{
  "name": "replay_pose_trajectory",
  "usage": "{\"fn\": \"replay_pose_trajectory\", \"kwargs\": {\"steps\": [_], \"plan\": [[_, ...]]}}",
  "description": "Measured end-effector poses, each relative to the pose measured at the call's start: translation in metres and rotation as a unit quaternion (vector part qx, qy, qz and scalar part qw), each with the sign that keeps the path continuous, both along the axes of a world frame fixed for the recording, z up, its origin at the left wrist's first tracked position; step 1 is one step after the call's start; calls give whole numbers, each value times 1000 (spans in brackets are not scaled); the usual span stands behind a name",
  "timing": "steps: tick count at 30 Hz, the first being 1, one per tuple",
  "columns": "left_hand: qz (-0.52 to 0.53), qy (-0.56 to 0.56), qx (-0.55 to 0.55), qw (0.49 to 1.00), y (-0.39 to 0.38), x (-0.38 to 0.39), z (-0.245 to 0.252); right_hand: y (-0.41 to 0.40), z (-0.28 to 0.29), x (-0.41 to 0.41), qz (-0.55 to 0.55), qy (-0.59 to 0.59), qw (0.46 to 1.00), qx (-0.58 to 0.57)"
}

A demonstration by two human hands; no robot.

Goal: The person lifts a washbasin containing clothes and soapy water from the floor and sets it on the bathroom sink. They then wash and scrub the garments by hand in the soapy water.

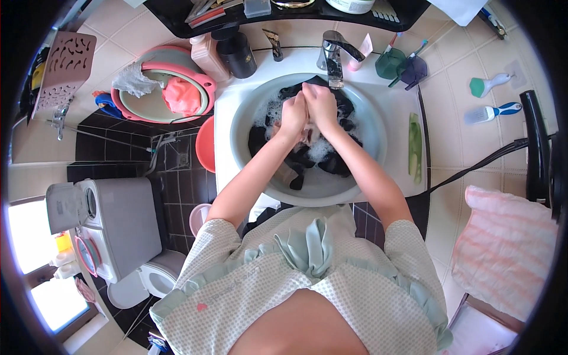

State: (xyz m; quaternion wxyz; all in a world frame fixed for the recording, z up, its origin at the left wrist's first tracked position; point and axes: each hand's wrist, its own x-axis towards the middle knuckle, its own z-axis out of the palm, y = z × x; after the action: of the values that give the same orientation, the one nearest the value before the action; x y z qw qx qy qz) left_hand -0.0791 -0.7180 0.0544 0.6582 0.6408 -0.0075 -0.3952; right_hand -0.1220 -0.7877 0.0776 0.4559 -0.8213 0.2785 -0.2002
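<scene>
A light blue plastic basin (375, 146) sits in front of the chrome faucet (333, 60) on the white washbasin counter. Soapy water and soaked black cloth (335, 164) fill much of it. My left hand (294, 116) and my right hand (320, 104) are pressed together above the water, just below the spout. Both are curled around a piece of wet, light beige cloth (310, 133), which hangs down between them into the suds. The fingers partly cover it. Another beige piece (284, 174) lies among the black cloth near the basin's lower left.
Bottles (236, 52) and a tube (273, 45) stand behind the basin on the left; toothbrush cups (390, 63) are at the back right. A black shelf (293, 22) overhangs the faucet. Left are pink-rimmed tubs (204, 82) and a red basin (205, 144). A black cable (475, 166) runs at right.
</scene>
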Motion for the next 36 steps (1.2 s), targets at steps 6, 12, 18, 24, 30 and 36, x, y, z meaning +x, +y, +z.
{"fn": "replay_pose_trajectory", "kwargs": {"steps": [6, 12, 18, 24, 30, 36], "plan": [[4, 42, -52, 998, 7, 4, 11, 10, 7, -4, 6, -1, 999, -50], [54, 129, -144, 980, 7, 15, 9, 24, 23, -5, 51, 9, 991, -124], [24, 83, -109, 990, 8, 14, 24, 23, 20, -6, 44, 11, 991, -125], [67, 120, -82, 987, -4, 7, 14, 4, 5, -1, 11, 23, 989, -147], [93, 126, -124, 980, -3, -13, 27, 0, 8, -3, 16, 12, 990, -140], [80, 130, -127, 980, -5, -14, 24, -4, 12, -4, 25, 50, 991, -125]]}}
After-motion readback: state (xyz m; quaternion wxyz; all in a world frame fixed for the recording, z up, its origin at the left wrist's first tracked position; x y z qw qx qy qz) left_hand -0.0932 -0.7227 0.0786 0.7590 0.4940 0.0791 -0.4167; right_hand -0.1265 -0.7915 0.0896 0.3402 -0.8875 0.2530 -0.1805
